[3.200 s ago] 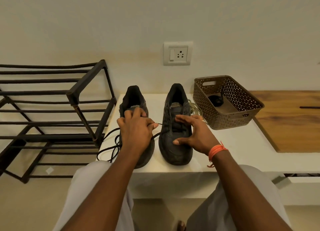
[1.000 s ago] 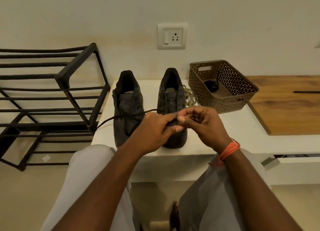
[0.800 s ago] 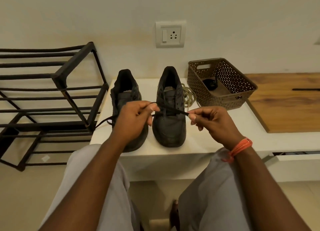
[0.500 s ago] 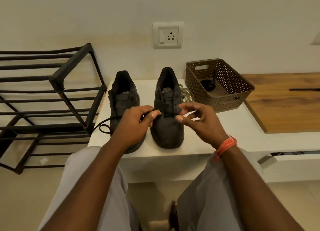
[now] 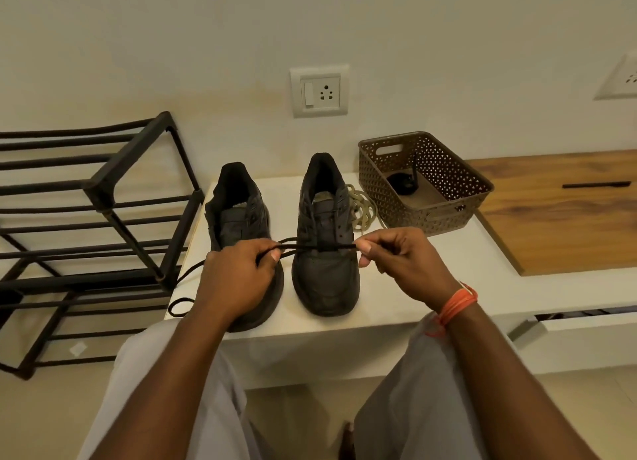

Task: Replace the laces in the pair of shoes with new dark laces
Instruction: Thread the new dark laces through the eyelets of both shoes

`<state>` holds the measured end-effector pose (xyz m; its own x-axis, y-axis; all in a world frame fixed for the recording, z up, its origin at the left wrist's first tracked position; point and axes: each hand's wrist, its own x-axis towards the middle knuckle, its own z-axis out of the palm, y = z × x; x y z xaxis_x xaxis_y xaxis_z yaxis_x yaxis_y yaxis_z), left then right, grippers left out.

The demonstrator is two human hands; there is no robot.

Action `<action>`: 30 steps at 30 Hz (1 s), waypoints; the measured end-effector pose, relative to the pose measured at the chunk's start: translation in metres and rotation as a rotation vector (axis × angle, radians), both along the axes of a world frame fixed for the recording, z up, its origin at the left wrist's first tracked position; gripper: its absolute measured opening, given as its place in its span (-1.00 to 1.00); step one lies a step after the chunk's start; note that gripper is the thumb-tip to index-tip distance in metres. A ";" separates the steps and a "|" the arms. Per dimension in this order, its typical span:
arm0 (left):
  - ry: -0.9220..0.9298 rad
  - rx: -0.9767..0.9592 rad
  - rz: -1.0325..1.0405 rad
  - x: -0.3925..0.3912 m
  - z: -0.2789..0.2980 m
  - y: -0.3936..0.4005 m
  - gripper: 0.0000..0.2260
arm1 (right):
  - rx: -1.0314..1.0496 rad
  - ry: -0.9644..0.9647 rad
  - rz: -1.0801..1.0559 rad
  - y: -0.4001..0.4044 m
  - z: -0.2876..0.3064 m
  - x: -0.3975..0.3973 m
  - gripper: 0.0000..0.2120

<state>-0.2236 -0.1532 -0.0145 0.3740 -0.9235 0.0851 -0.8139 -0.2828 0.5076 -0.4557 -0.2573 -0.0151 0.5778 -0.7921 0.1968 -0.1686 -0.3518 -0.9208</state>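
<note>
Shoe rack (image 5: 103, 197), black metal, stands off the left edge of the white ledge (image 5: 431, 270).

Ledge carries everything else. Brown perforated basket (image 5: 425, 184) at its back right corner, something dark coiled inside, likely the spare new lace, though I cannot tell for sure.

Pair of black shoes side by side near the left end, toes toward the front edge. Left shoe (image 5: 241, 218) partly covered by the left hand; no lace visible in its eyelets. Right shoe (image 5: 325, 253) is the one being worked.

Old pale laces (image 5: 360, 204) lie in a heap between the right shoe and the basket, touching the shoe's side.

Left hand (image 5: 238, 277) pinches the dark lace (image 5: 310, 246) between thumb and fingers. Right hand (image 5: 403, 263) pinches the other end. The lace runs level across the right shoe's lower eyelets; slack trails off the left edge in a loop.

Change: half a second ago the hands were close together over the shoe; now they have drawn apart and the lace is taut.

Judgement: first crossing looks seated and the ends are being evened. Criss-crossing upward is still to come, then the left shoe.
</note>
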 end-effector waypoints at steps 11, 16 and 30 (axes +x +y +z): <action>0.170 -0.184 -0.325 -0.031 0.020 -0.067 -0.80 | 0.178 -0.047 -0.013 -0.042 -0.007 0.038 -0.90; 0.091 -0.347 -0.323 -0.029 0.004 -0.067 -0.85 | 0.297 -0.131 -0.052 -0.043 -0.010 0.038 -0.90; -0.289 -0.352 -0.060 -0.035 -0.022 -0.067 -0.97 | -0.061 0.224 -0.640 0.003 -0.042 0.066 -0.59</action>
<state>-0.2589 -0.2197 -0.0368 0.2359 -0.8389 0.4906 -0.9458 -0.0822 0.3142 -0.3901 -0.2547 -0.0570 0.0314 -0.9827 0.1824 -0.5450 -0.1698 -0.8211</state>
